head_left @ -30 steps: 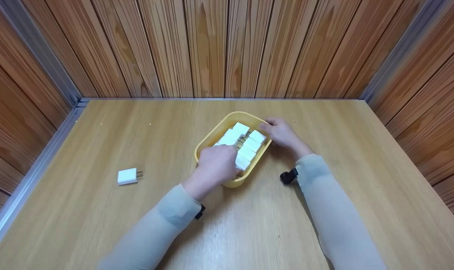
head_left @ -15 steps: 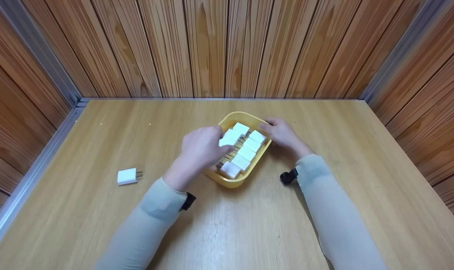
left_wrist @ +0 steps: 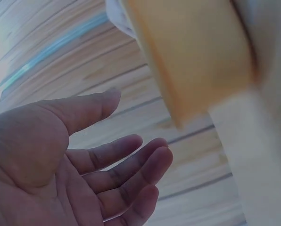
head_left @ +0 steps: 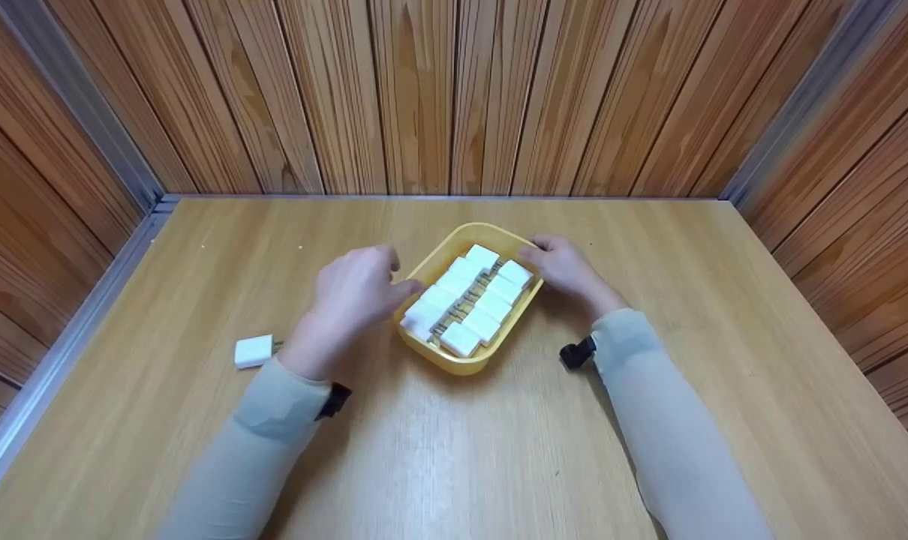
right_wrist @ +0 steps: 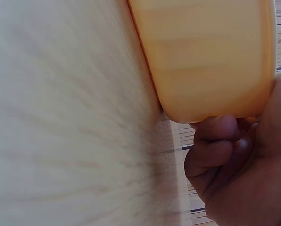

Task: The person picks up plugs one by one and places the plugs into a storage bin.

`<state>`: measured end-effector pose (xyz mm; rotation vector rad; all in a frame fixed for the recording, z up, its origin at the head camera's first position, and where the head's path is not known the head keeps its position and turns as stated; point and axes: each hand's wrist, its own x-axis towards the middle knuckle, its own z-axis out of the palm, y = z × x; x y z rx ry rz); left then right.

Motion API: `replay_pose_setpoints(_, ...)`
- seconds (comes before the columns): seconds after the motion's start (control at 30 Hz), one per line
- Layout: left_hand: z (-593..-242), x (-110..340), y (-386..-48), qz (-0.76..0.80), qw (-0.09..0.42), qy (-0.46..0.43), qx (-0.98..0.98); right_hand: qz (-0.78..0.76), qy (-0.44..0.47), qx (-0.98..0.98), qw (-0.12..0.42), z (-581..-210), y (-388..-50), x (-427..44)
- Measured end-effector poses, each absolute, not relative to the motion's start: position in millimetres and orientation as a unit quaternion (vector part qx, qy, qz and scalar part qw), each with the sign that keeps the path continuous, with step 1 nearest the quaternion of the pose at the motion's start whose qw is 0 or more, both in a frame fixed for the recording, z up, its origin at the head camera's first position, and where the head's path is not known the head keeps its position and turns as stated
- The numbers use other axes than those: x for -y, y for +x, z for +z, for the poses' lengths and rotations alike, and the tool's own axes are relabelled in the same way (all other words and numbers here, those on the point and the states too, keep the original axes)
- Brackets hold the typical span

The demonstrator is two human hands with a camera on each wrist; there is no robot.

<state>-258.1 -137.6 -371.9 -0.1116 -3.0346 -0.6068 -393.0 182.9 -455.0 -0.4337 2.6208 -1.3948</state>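
Note:
A yellow plastic basket (head_left: 465, 366) sits at a slant mid-table, holding several white plug-in chargers (head_left: 491, 305). They lie in two rows with their metal prongs facing inward. My right hand (head_left: 566, 270) grips the basket's far right corner, thumb at the rim; in the right wrist view its curled fingers (right_wrist: 213, 150) press the outer wall (right_wrist: 206, 61). Just left of the basket hovers my left hand (head_left: 353, 296). In the left wrist view that hand (left_wrist: 98, 165) has loosely bent fingers with nothing in them, apart from the basket's wall (left_wrist: 192, 52).
Another white charger (head_left: 254, 352) lies alone on the table to the left, its prongs pointing right and partly hidden by my left wrist. Wood-panelled walls (head_left: 416, 97) stand behind and on both sides of the tabletop (head_left: 484, 465).
My left hand has come out of the basket and moved left, leaving a white charger at the near end of the left row. The right hand and basket have stayed put.

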Motion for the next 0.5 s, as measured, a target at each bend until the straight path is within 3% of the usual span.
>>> replay_pose_setpoints(0.5,-385,197,-249,-0.188,-0.006,-0.002,0.982,-0.464,-0.138,-0.872,0.076,-455,-393,-183)
